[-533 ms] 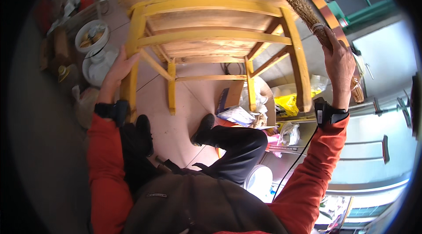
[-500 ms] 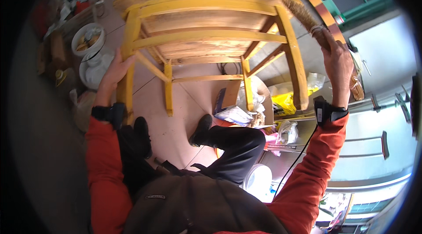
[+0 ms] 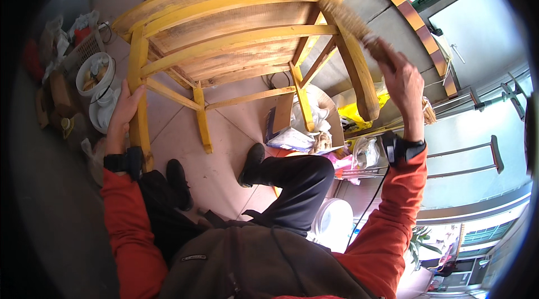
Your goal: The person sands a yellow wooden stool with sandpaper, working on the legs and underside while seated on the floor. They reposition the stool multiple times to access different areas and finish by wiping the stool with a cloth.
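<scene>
A yellow wooden table (image 3: 234, 1) is tipped toward me, showing its raw underside, crossbars and legs. My left hand (image 3: 126, 109) grips its left near leg, thumb on the inner side. In my right hand (image 3: 406, 84) is a straw hand broom (image 3: 349, 20), held by its bound handle. The bristles lie against the top of the right near leg, by the tabletop's edge. They look slightly blurred.
On the left stand a white bucket (image 3: 104, 69) with things in it and a basket (image 3: 90, 49). Beneath the table's right side is a cardboard box (image 3: 331, 125) of plastic bags, beside a yellow bag (image 3: 353, 115). A white bucket (image 3: 334, 218) stands by my right knee.
The table has shifted left and tilted, its right side higher. My right hand has moved left and down with the broom, whose bristles now touch the top of the right leg.
</scene>
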### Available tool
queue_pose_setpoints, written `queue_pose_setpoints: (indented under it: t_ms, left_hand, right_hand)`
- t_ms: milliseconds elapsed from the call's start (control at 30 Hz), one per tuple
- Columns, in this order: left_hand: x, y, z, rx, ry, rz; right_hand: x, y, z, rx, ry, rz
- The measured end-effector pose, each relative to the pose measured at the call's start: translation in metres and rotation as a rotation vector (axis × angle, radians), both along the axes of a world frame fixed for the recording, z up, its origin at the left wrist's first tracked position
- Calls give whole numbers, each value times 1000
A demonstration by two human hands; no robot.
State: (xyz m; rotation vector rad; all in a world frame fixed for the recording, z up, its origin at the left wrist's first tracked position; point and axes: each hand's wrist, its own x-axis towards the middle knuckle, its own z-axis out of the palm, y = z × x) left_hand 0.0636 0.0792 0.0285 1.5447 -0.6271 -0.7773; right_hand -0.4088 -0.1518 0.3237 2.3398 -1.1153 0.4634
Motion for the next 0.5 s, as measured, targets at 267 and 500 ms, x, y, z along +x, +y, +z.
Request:
queue_pose_setpoints:
  t_ms: [267, 500]
  left_hand:
    - [13, 0, -14, -14, -95, -14]
    - [18, -1, -18, 35, -8, -38]
  right_hand:
    - [-4, -6, -7, 48, 99, -83]
    - [-17, 33, -9, 142, 174, -79]
